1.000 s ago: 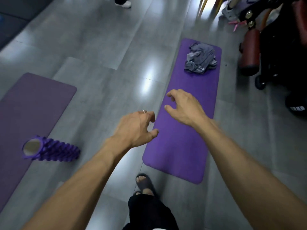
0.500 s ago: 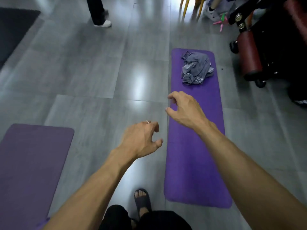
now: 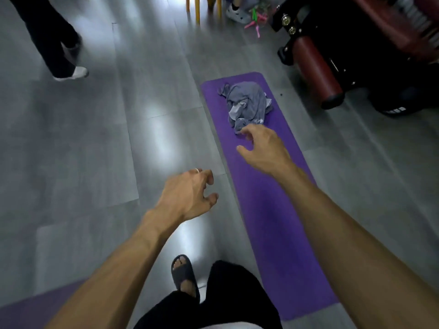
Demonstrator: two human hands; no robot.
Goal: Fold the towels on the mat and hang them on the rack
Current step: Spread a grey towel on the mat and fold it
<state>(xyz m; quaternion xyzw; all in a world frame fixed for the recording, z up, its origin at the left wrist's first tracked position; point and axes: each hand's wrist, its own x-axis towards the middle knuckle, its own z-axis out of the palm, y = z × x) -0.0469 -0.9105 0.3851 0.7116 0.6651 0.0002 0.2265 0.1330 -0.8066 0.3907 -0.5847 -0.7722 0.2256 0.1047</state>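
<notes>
Towels (image 3: 247,103) just beyond right grip (image 3: 262,148) — apart.

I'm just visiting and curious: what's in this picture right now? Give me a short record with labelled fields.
Setting: grey tiled floor, seen from a head-worn camera
Mat: purple mat lying lengthwise ahead
Towels: crumpled grey towels in a heap at the mat's far end, unfolded
Right hand: reaching toward the heap, fingers loosely curled, holding nothing; contact cannot be told
Left hand: over the floor beside the mat, fingers loosely curled, holding nothing
Rack: not visible
Nearby: dark red padded equipment on the right; another person's legs upper left
</notes>
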